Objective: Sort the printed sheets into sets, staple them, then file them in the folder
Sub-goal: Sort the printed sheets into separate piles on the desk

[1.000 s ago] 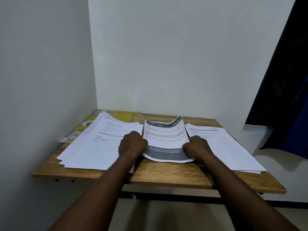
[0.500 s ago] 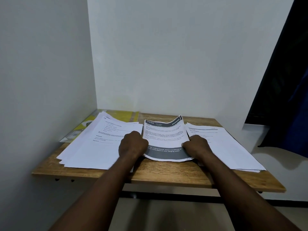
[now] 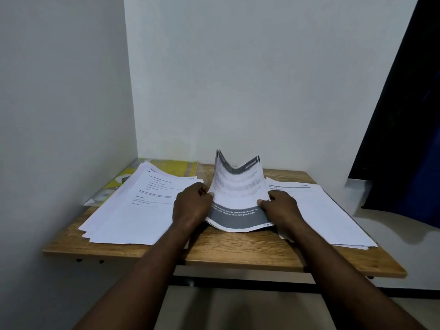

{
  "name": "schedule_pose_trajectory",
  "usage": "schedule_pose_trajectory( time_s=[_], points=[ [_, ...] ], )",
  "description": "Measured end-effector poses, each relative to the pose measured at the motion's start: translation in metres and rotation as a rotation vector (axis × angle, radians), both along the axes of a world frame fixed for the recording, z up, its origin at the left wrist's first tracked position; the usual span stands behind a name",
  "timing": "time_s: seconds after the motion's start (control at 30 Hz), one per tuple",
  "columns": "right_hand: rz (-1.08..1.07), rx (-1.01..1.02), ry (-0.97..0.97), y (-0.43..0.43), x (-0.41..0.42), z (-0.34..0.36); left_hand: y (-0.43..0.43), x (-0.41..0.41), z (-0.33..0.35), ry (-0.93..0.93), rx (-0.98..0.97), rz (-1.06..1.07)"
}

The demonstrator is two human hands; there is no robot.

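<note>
On my feed the yellow folder (image 3: 176, 167) lies at 10 o'clock on the desk (image 3: 238, 251), tucked against the wall (image 3: 71, 115) and partly under the left stack (image 3: 133, 210) of printed sheets at 9 o'clock. The left hand (image 3: 191, 206) has its fingers curled round the left edge of the middle sheets (image 3: 238, 194). These sit at 12 o'clock between the 2 stacks, near end on the desk, far end lifted and bowed into a trough. The right hand (image 3: 282, 207) pinches their right edge, thumb on top. The right stack (image 3: 328, 215) lies at 3 o'clock, with a dark curtain (image 3: 404, 139) hanging beyond it.
</note>
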State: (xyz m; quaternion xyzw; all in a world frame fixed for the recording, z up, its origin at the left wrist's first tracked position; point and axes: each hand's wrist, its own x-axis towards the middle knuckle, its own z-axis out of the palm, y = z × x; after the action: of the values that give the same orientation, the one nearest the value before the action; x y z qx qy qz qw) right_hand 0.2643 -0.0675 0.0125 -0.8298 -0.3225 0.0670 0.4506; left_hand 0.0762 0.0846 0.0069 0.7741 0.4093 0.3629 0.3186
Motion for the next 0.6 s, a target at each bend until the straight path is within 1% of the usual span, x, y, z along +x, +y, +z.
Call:
schedule_pose_trajectory(
  time_s=[0.13, 0.2, 0.23, 0.3, 0.43, 0.5, 0.6],
  points=[
    [0.014, 0.24, -0.092, 0.002, -0.01, 0.015, 0.0, 0.001, 0.017, -0.322, -0.129, -0.107],
    [0.01, 0.326, -0.122, 0.006, -0.009, 0.023, 0.0, 0.001, 0.026, -0.414, -0.117, -0.135],
    [0.008, 0.337, -0.135, 0.008, -0.01, 0.026, 0.001, 0.001, 0.029, -0.42, -0.103, -0.137],
    [0.01, 0.354, -0.082, 0.011, -0.011, 0.026, 0.002, 0.0, 0.03, -0.358, -0.068, -0.131],
    [0.024, 0.385, 0.148, 0.012, -0.018, 0.003, 0.003, -0.004, 0.011, -0.084, 0.041, -0.144],
    [0.04, 0.36, 0.182, 0.013, -0.019, -0.009, 0.004, -0.006, -0.001, 0.005, 0.116, -0.157],
    [0.051, 0.345, 0.158, 0.015, -0.023, -0.012, 0.008, -0.007, -0.006, 0.041, 0.152, -0.145]
  ],
)
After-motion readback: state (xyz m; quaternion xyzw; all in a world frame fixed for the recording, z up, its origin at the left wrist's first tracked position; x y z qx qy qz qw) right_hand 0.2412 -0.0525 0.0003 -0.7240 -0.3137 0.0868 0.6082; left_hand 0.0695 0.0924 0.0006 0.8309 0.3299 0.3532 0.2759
